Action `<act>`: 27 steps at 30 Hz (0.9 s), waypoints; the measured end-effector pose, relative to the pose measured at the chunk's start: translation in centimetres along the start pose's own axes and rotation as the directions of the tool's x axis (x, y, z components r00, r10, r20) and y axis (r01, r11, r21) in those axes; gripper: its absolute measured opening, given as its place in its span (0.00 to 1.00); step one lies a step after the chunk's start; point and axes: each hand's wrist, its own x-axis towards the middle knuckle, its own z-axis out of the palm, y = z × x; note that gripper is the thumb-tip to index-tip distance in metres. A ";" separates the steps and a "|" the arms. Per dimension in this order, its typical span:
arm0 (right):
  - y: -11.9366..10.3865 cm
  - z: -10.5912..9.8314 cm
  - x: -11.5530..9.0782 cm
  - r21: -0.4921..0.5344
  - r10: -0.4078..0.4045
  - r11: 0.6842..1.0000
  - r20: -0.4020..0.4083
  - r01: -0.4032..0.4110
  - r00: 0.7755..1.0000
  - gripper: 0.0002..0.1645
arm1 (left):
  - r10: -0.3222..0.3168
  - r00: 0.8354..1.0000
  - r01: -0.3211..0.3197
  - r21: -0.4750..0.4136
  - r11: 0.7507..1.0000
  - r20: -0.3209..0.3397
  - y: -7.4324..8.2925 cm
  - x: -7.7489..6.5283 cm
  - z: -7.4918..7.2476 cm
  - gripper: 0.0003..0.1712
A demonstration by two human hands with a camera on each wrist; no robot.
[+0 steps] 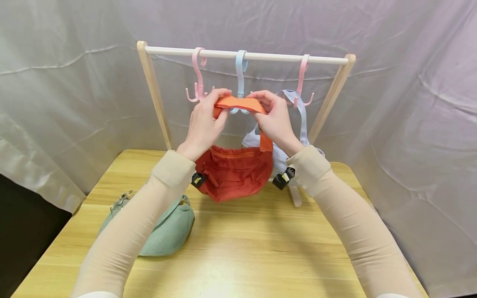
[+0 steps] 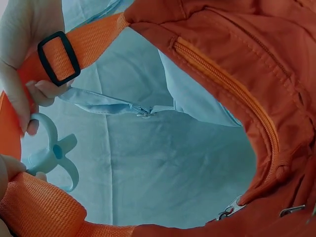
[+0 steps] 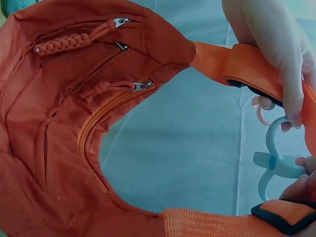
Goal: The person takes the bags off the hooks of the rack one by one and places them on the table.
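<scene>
Above table [image 1: 268,248], red zippered bag [image 1: 238,176], orange strap [image 1: 242,103]

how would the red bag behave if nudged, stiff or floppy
The red bag would probably fold and give, since its soft-looking fabric is creased. It would likely swing when nudged, as it hangs from its orange strap. It may be fairly light, with the left hand and right hand holding that strap by fingers and thumbs.
</scene>
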 end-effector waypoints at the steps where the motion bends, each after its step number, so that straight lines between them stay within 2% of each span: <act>1: 0.0 0.0 0.0 0.001 -0.011 1.000 -0.003 0.011 1.000 0.15 | 0.001 1.000 -0.001 -0.002 1.000 0.003 0.0 0.0 0.0 0.16; 6: 0.2 0.2 -0.2 -0.002 -0.051 0.999 -0.013 0.051 0.999 0.14 | 0.012 1.000 -0.012 -0.008 1.000 0.013 -0.1 -0.1 0.1 0.15; 15: 0.1 0.2 -1.0 -0.083 -0.052 0.995 -0.001 0.052 0.999 0.16 | 0.030 0.999 -0.031 -0.014 0.999 -0.036 -0.1 -0.5 0.3 0.14; 19: 0.4 0.0 -1.3 -0.087 -0.038 0.995 0.014 0.039 0.999 0.21 | 0.053 0.999 -0.053 -0.006 0.999 -0.011 -0.1 -0.7 0.2 0.14; 24: 1.2 -0.3 -2.0 -0.092 -0.020 0.996 0.028 0.023 0.999 0.28 | 0.075 0.996 -0.075 -0.001 0.997 0.052 0.0 -1.0 -0.4 0.14; 27: 1.8 -0.4 -2.6 -0.101 -0.001 0.995 0.037 0.005 0.999 0.28 | 0.076 0.994 -0.075 -0.016 0.997 0.075 -0.2 -1.1 -0.7 0.15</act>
